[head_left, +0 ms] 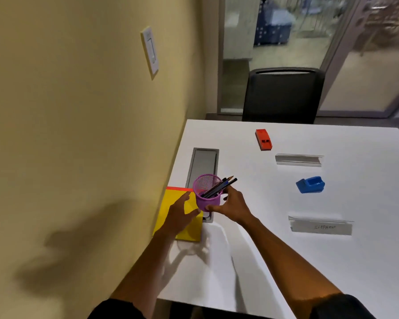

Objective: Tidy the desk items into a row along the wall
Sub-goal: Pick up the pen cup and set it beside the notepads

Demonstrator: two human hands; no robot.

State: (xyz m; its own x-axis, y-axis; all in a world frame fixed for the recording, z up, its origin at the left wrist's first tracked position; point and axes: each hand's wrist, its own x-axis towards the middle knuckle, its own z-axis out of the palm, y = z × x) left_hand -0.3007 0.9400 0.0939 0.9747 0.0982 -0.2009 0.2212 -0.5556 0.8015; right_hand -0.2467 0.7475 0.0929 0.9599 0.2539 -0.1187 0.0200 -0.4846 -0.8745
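A purple mesh pen cup point(206, 195) holding several dark pencils stands near the wall, over the grey cable tray point(203, 164) in the white desk point(263, 249). My right hand point(232, 204) is wrapped around the cup's right side. My left hand point(182, 214) rests flat and open on a yellow notepad point(168, 203) with an orange top strip, thumb close to the cup. Out on the desk lie a red stapler point(263, 139), a blue tape dispenser point(310, 184) and two clear name holders, one further back point(298, 160) and one nearer point(320, 226).
The yellow wall point(78, 134) runs along the desk's left edge, with a white light switch point(150, 51). A black chair point(282, 95) stands at the far end, glass doors behind it.
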